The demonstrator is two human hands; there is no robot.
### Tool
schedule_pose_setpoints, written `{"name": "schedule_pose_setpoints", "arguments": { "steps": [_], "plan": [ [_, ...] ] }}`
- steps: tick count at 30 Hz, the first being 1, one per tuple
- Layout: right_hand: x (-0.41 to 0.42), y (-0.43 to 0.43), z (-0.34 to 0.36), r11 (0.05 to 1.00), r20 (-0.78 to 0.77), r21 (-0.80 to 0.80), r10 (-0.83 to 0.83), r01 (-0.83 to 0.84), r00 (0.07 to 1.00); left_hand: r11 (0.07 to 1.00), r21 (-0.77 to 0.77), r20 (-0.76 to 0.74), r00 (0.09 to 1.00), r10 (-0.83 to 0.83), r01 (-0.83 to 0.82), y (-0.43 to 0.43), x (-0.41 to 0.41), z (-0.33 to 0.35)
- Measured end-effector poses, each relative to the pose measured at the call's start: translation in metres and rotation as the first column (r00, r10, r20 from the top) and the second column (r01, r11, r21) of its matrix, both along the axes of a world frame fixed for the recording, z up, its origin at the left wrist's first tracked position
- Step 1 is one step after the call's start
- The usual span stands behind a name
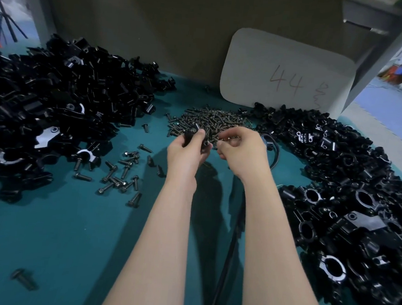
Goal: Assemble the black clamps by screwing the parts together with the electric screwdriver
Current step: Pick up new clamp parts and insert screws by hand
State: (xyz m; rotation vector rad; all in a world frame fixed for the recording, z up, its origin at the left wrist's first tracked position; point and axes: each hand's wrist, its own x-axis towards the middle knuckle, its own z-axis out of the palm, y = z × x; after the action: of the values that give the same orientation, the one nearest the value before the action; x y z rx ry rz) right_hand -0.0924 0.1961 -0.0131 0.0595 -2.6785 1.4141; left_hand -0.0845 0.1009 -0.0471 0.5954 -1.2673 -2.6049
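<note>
My left hand (187, 149) grips a black clamp part (193, 133) just in front of the screw heap (207, 120). Beside it, my right hand (241, 148) has its fingers curled, and its fingertips pinch something small at the edge of that heap, likely a screw; the item itself is hard to make out. Both hands hover close together over the teal table (68, 238). No electric screwdriver shows clearly; only a black cable (229, 251) runs under my right forearm.
A big pile of loose black clamp parts (54, 107) fills the left. A second pile of clamps (350, 200) curves along the right. Scattered bolts (121, 172) lie left of my arms, one larger bolt (23, 278) near the front. A white card marked 44 (288, 72) leans at the back.
</note>
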Motion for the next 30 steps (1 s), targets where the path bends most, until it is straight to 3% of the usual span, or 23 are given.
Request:
{"name": "schedule_pose_setpoints", "arguments": {
  "steps": [8,14,23,27,30],
  "plan": [
    [-0.002,-0.003,-0.004,0.980,-0.073,0.201,0.027,-0.012,0.997,0.977,-0.214,-0.029,0.999,-0.016,0.010,0.002,-0.002,-0.004],
    [-0.001,-0.009,-0.008,0.981,-0.073,0.195,0.002,0.013,0.997,0.908,-0.418,-0.072,0.996,-0.055,0.020,0.005,0.000,0.000],
    [-0.001,-0.016,-0.006,1.000,-0.043,-0.005,0.002,-0.002,0.999,0.940,-0.337,-0.154,0.988,0.009,-0.061,0.002,0.000,-0.001],
    [0.000,-0.019,-0.010,0.983,-0.071,0.178,-0.026,0.038,0.997,0.931,-0.354,-0.187,0.982,0.024,-0.090,0.005,0.000,-0.003],
    [0.001,-0.020,-0.010,0.979,-0.072,0.202,-0.027,0.041,0.997,0.924,-0.368,-0.187,0.982,0.035,-0.103,0.006,0.000,-0.002]
  ]
}}
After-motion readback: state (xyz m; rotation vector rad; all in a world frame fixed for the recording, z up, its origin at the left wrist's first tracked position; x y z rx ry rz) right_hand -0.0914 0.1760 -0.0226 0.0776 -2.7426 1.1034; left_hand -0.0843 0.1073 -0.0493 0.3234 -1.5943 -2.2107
